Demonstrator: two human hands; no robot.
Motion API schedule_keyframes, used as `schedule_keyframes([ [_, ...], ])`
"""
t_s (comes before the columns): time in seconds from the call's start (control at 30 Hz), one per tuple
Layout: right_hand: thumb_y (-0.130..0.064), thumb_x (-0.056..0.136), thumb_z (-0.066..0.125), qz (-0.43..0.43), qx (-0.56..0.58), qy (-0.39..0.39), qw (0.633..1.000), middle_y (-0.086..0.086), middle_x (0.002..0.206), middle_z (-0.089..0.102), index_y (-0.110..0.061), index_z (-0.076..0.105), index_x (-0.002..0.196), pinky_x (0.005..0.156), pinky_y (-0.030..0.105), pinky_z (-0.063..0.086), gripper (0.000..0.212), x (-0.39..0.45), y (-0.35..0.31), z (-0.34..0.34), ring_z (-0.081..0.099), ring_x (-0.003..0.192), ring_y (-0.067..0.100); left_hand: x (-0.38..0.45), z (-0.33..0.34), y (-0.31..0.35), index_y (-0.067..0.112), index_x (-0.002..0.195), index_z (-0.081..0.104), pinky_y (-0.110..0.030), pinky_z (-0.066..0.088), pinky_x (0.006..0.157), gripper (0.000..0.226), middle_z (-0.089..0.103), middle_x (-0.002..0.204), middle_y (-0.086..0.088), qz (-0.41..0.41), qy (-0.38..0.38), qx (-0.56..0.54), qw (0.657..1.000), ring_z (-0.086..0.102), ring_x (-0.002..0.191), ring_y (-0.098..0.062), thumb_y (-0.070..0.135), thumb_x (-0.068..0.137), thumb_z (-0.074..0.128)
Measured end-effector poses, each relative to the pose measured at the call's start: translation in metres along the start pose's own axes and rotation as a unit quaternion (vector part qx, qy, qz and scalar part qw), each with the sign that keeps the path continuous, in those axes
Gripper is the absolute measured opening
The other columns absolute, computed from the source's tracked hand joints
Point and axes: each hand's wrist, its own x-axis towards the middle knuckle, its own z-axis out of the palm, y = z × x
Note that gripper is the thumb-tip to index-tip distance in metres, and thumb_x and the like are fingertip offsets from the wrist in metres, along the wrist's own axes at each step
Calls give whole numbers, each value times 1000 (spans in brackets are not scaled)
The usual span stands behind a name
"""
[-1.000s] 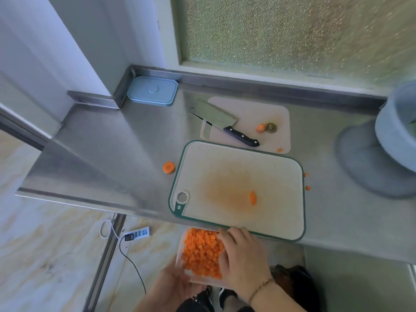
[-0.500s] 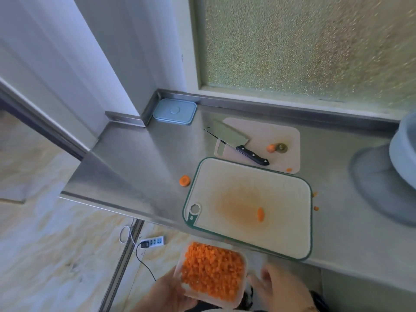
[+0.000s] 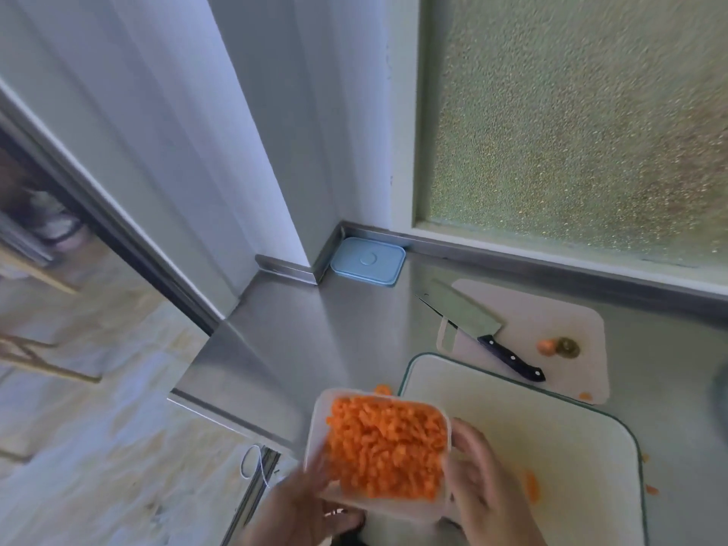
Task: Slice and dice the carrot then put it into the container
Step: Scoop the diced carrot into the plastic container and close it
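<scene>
A clear plastic container full of diced carrot is held up over the counter's front edge, by the left end of the green-rimmed cutting board. My left hand grips it from below at its left side. My right hand holds its right wall. One carrot slice lies on the board, and another slice lies on the counter just behind the container. A cleaver rests on the smaller pink board.
The container's blue lid lies in the back corner of the steel counter. Carrot ends sit on the pink board; small bits lie right of the green-rimmed board. A frosted window runs behind; floor and a cable lie below left.
Both hands have lifted the container from below the counter edge up to counter level. My right hand left the carrot pile and took the container's right side. The view tilted up and left.
</scene>
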Motion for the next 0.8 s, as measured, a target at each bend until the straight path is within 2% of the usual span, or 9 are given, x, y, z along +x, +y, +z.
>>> schedule_keyframes([
  [0.03, -37, 86, 56, -2, -9, 8, 1000, -40, 103, 63, -42, 53, 118, 70, 12, 53, 32, 18, -7, 7, 68, 82, -6, 14, 4, 37, 10, 134, 59, -43, 57, 48, 68, 71, 95, -27, 48, 1, 138, 989, 68, 62, -37, 17, 69, 76],
  [0.13, -40, 94, 50, -1, -42, 33, 999, -29, 100, 70, -45, 54, 123, 75, 20, 57, 30, 91, -9, 44, 68, 88, -4, 56, 0, 80, 21, 145, 49, -35, 55, 51, 63, 68, 112, -26, 160, 140, 159, 964, 70, 72, -28, 54, 92, 58],
  [0.27, -21, 99, 49, 12, -105, 81, 991, -8, 79, 71, -38, 61, 115, 64, 21, 53, 27, 170, -9, 88, 66, 71, 2, 125, -40, 135, 41, 131, 56, -34, 54, 57, 71, 62, 110, -18, 249, 214, 345, 879, 64, 82, -25, 85, 80, 34],
  [0.4, -22, 98, 45, 51, -197, 73, 976, -2, 68, 63, -24, 62, 100, 55, 27, 42, 17, 218, -12, 110, 55, 58, 10, 182, -74, 182, 41, 98, 66, -60, 57, 68, 52, 62, 88, -14, 248, 230, 445, 829, 62, 73, -35, 78, 91, 30],
  [0.53, -24, 99, 42, 73, -258, 65, 961, -4, 62, 55, -23, 55, 90, 51, 22, 35, 15, 239, -10, 117, 55, 58, 15, 209, -91, 194, 38, 105, 63, -63, 56, 73, 64, 64, 93, -12, 219, 222, 492, 813, 66, 78, -37, 86, 88, 24],
  [0.6, -22, 100, 41, 87, -280, 58, 954, -7, 57, 48, -24, 49, 83, 47, 17, 29, 18, 248, -10, 115, 49, 53, 12, 209, -84, 194, 36, 116, 62, -57, 56, 81, 72, 63, 100, -2, 226, 208, 511, 803, 66, 88, -32, 87, 86, 20],
  [0.67, -24, 100, 41, 92, -294, 49, 950, -6, 58, 53, -22, 54, 89, 47, 21, 38, 17, 257, -9, 111, 51, 53, 10, 205, -69, 199, 32, 127, 60, -36, 47, 86, 74, 57, 109, 7, 222, 205, 548, 780, 59, 97, -17, 79, 88, 17],
  [0.73, -29, 100, 41, 115, -289, 36, 950, -2, 67, 64, -20, 58, 89, 55, 31, 51, 22, 269, -12, 102, 60, 60, 12, 204, -59, 211, 25, 118, 63, -32, 40, 78, 87, 54, 109, 5, 214, 195, 614, 735, 56, 98, -18, 87, 81, 14],
  [0.8, -42, 100, 38, 130, -294, 37, 946, -3, 79, 70, -20, 62, 91, 60, 28, 51, 34, 281, -21, 91, 66, 72, 13, 202, -58, 225, 20, 108, 68, -34, 46, 79, 93, 55, 111, 0, 231, 194, 660, 688, 59, 100, -21, 92, 79, 17],
])
